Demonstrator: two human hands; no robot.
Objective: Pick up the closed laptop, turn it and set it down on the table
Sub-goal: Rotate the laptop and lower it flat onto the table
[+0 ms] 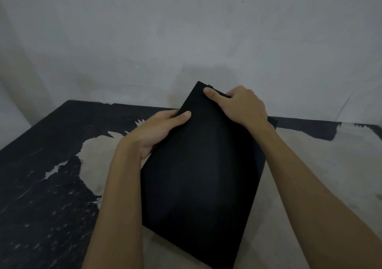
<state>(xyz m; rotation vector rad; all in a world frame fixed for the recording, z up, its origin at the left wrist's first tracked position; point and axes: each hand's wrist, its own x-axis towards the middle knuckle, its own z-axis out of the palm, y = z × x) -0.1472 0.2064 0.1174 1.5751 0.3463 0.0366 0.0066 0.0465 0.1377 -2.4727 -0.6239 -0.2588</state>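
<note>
The closed black laptop (201, 171) fills the middle of the head view, turned with one corner pointing away from me and tilted, its far end raised above the table (322, 165). My left hand (157, 131) grips its left edge, thumb on top and fingers underneath. My right hand (242, 105) clasps the far right edge near the top corner, thumb lying across the lid. The near lower corner runs toward the bottom of the frame; whether it touches the table I cannot tell.
The tabletop is worn, with black paint (41, 175) peeled away to a pale bare surface in the middle and right. A grey plaster wall (186, 31) stands directly behind the table's far edge.
</note>
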